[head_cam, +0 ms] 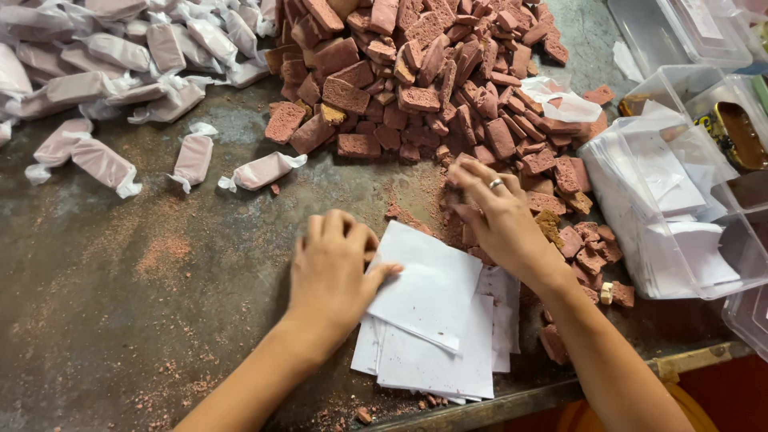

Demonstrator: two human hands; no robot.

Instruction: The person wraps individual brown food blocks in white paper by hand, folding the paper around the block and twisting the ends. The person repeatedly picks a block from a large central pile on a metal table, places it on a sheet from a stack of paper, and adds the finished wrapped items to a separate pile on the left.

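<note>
In the lower middle of the frame the left hand [332,272] lies palm down on the worn metal table [120,280], fingers curled and held together, thumb stretched right onto the top sheet of a loose stack of white paper squares [428,320]. It presses the sheet flat rather than pinching it. The stack sits at the table's near edge, its top sheet turned at an angle to those below.

Just right of centre, the right hand [500,216], with 1 ring on a finger, reaches into the lower edge of a big heap of reddish-brown crumbly blocks [416,88] that fills the upper middle of the frame. Its fingers are bent down among the blocks; whether they grip 1 cannot be told, since the fingertips are hidden.

In the upper left lies a pile of wrapped pieces [112,56] in translucent twisted paper, with 4 more [192,158] scattered singly just below it. At the right edge a clear plastic box [720,264] holds more white sheets. Reddish crumbs dust the table around the hands
</note>
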